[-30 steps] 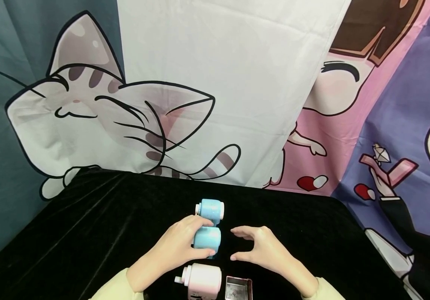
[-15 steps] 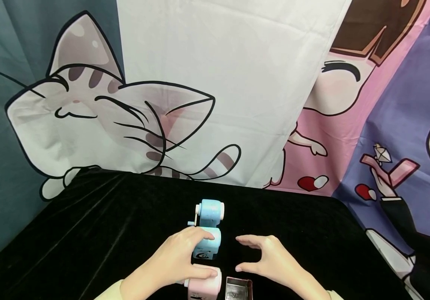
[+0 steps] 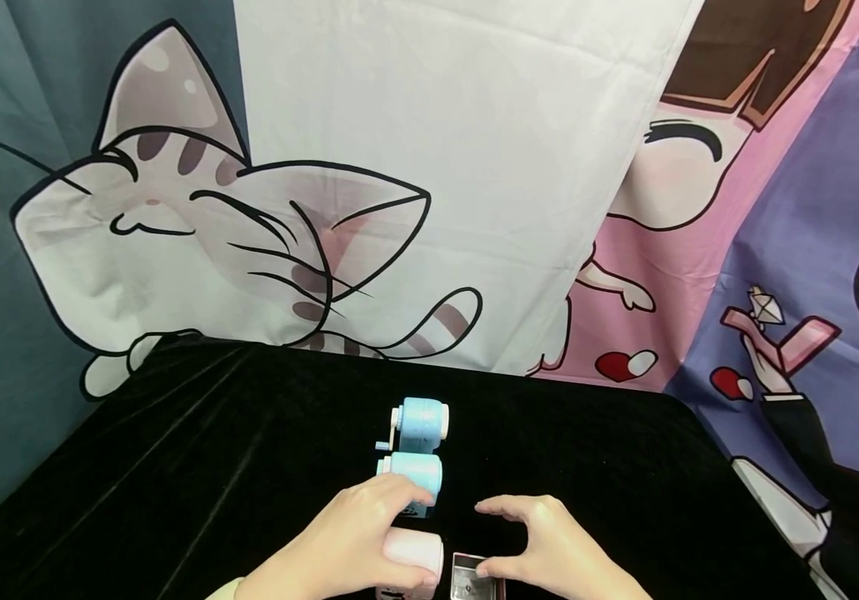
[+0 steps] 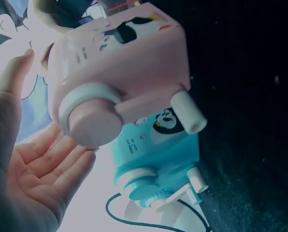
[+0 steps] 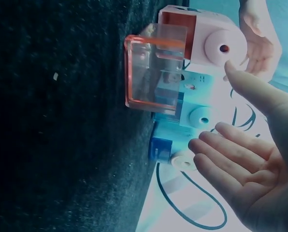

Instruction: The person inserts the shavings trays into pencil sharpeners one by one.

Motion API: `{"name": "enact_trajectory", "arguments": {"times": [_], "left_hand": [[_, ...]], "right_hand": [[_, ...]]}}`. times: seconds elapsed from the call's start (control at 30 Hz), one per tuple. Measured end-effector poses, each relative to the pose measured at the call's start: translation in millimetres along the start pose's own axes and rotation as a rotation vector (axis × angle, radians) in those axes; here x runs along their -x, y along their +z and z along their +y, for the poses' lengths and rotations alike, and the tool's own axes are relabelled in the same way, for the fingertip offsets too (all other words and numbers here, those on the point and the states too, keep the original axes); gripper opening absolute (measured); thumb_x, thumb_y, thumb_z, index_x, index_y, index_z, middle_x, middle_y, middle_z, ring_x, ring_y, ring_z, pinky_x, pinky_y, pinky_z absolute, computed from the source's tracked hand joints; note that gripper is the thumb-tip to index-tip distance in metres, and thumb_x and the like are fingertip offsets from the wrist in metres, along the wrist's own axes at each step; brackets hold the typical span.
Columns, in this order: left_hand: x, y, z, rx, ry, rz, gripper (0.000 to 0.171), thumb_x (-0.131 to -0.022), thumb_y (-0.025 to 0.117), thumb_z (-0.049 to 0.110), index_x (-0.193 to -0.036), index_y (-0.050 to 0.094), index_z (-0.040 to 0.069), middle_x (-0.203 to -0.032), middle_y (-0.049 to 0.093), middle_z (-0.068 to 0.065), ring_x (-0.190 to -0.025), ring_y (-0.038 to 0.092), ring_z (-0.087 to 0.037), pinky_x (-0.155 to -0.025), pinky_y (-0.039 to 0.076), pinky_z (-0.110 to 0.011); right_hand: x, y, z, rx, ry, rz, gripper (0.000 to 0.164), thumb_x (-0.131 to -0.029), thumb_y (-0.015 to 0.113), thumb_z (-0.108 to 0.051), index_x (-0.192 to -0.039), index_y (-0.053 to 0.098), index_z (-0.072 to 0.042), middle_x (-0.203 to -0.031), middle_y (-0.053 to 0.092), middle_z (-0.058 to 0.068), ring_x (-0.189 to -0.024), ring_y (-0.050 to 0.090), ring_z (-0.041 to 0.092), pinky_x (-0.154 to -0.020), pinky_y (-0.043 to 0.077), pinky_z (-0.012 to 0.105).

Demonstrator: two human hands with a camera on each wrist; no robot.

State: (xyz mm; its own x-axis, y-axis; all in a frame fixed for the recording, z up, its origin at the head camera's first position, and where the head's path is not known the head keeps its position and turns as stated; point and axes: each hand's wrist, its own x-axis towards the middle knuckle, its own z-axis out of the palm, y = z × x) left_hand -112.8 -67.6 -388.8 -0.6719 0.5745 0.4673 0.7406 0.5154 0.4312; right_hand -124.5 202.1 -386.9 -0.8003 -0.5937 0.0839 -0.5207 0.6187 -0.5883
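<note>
A pink pencil sharpener (image 3: 416,548) with a panda print stands at the near end of a row. My left hand (image 3: 354,537) reaches around its left side, thumb in front and fingers behind, loosely bent. In the left wrist view the thumb stays apart from the pink body (image 4: 134,72), and the fingertips overlap its lower edge. My right hand (image 3: 552,546) is on the other side, fingers and thumb spread around air. Its thumb overlaps a clear drawer (image 3: 465,583) with a pink rim, which sticks out from beside the pink sharpener in the right wrist view.
Behind the pink one stand two blue pencil sharpeners, the nearer (image 3: 423,468) and the farther (image 3: 422,423), with a crank handle (image 3: 384,446) at the left. Black cloth (image 3: 249,467) covers the table. A cartoon-printed curtain (image 3: 474,208) hangs behind it.
Both hands have come nearer to the body. The left has passed from the nearer blue sharpener to the pink one; the right has moved down beside the clear drawer. The sharpeners stay put.
</note>
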Motion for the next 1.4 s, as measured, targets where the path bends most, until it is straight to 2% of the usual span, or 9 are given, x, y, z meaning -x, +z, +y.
{"name": "enact_trajectory", "arguments": {"times": [0.13,0.37,0.47,0.7,1.03,1.2,1.4], "left_hand": [[2.4,1.9,0.2,-0.004,-0.003,-0.030,0.053,-0.068,0.070,0.054,-0.105,0.057,0.020,-0.099,0.058,0.010,-0.088,0.051,-0.004,-0.073,0.047,-0.026],[7.9,4.8,0.8,0.031,-0.082,-0.105,0.051,-0.069,0.069,0.055,-0.106,0.058,0.022,-0.100,0.058,0.010,-0.088,0.051,-0.005,-0.074,0.046,-0.026],[9.6,6.2,0.7,0.049,-0.097,-0.124,0.049,-0.069,0.070,0.052,-0.105,0.059,0.022,-0.101,0.058,0.011,-0.088,0.050,-0.004,-0.075,0.046,-0.024],[13.0,10.6,0.0,0.107,-0.115,-0.146,0.041,-0.068,0.073,0.045,-0.101,0.057,0.027,-0.098,0.055,0.016,-0.087,0.049,-0.001,-0.071,0.045,-0.022],[15.8,15.8,-2.7,0.127,-0.106,-0.163,0.040,-0.070,0.072,0.043,-0.103,0.055,0.029,-0.097,0.054,0.017,-0.087,0.048,-0.001,-0.069,0.045,-0.020],[16.1,18.1,-4.0,0.124,-0.107,-0.153,0.039,-0.070,0.072,0.041,-0.102,0.055,0.029,-0.096,0.055,0.018,-0.086,0.048,-0.001,-0.069,0.044,-0.020],[16.2,19.7,-3.6,0.131,-0.118,-0.159,0.037,-0.071,0.072,0.041,-0.102,0.055,0.027,-0.095,0.054,0.017,-0.085,0.048,-0.001,-0.066,0.044,-0.020]], "right_hand": [[3.7,1.5,0.3,-0.030,0.017,-0.042,0.057,-0.072,0.069,-0.051,-0.115,0.060,-0.014,-0.111,0.063,0.002,-0.095,0.058,0.016,-0.077,0.051,0.042],[8.4,4.1,0.3,-0.056,0.072,-0.082,0.060,-0.070,0.069,-0.054,-0.115,0.059,-0.016,-0.111,0.063,0.001,-0.097,0.057,0.016,-0.078,0.050,0.044],[10.5,4.4,-0.1,-0.070,0.108,-0.104,0.060,-0.069,0.071,-0.052,-0.116,0.059,-0.016,-0.111,0.062,0.000,-0.098,0.056,0.015,-0.079,0.049,0.043],[13.5,5.2,3.4,-0.129,0.181,-0.190,0.060,-0.071,0.070,-0.051,-0.118,0.057,-0.017,-0.112,0.061,-0.002,-0.098,0.054,0.012,-0.079,0.049,0.045],[14.9,11.4,8.0,-0.215,0.189,-0.250,0.055,-0.072,0.073,-0.043,-0.117,0.057,-0.017,-0.108,0.061,-0.007,-0.092,0.055,0.008,-0.079,0.049,0.044],[15.0,14.0,7.3,-0.230,0.202,-0.271,0.052,-0.071,0.074,-0.040,-0.115,0.058,-0.019,-0.106,0.062,-0.008,-0.094,0.055,0.009,-0.079,0.049,0.046],[14.4,14.2,6.4,-0.216,0.185,-0.280,0.052,-0.071,0.074,-0.042,-0.115,0.058,-0.019,-0.103,0.062,-0.010,-0.091,0.055,0.007,-0.078,0.050,0.041]]}}
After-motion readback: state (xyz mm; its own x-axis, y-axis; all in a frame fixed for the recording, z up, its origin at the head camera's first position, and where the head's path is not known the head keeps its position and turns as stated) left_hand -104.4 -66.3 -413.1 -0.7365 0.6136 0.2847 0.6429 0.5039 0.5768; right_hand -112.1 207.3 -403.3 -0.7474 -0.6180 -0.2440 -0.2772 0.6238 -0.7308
